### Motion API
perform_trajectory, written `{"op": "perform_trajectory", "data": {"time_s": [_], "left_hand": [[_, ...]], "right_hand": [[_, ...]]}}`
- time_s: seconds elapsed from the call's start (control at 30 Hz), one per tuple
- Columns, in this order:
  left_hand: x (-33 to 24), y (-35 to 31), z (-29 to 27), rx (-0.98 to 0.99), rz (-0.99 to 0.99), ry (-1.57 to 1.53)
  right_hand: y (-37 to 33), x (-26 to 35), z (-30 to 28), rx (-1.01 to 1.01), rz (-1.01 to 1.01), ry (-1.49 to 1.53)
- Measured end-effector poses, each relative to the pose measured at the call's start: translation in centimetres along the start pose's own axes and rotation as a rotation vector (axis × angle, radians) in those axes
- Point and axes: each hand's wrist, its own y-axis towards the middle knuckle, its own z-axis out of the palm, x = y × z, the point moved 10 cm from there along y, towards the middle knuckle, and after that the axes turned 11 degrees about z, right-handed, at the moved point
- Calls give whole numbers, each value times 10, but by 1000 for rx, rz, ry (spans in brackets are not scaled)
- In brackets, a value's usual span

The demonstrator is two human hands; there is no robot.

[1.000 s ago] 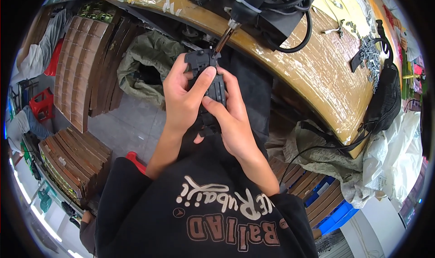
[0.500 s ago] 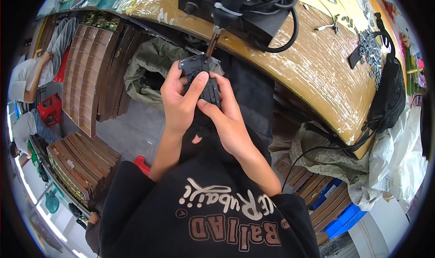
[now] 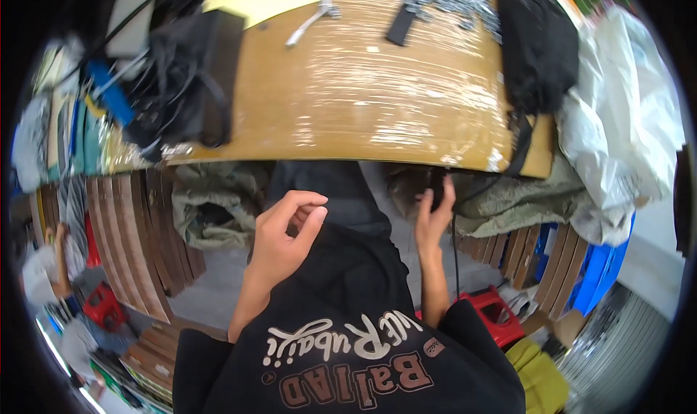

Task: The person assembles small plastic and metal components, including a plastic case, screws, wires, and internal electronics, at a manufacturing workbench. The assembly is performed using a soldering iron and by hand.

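Observation:
My left hand (image 3: 285,232) hovers over my lap, its fingers loosely curled and the thumb a little apart from them, with nothing between. Out to the right, beneath the table's front edge, my right hand (image 3: 433,214) has thumb and fingers around a dark plastic part (image 3: 435,184). Shadow and the fingers hide most of that part, so its exact kind does not show. A grey-green woven sack (image 3: 508,214) lies just beside that hand.
The film-covered table (image 3: 348,94) spans the front. A black box (image 3: 218,72) with cables stands left, small metal pieces (image 3: 450,0) lie far back, and a black bag (image 3: 537,51) hangs right. Another sack (image 3: 218,203) and stacked brown trays (image 3: 131,240) stand left, a red stool (image 3: 497,312) right.
My hands have parted: both held a black plastic part under the screwdriver; now the right is far to the right with a dark part, the left empty. The view has turned right.

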Motion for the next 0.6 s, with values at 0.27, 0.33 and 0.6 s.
{"op": "perform_trajectory", "data": {"time_s": [0.27,0.33,0.6], "left_hand": [[-73,105,15,-91,252,-66],[-73,133,20,-136,249,-33],[-45,150,19,-192,200,-63]], "right_hand": [[17,-28,-180,-875,-167,-444],[32,-45,-210,-1001,-34,-368],[88,-94,-230,-985,221,181]]}}
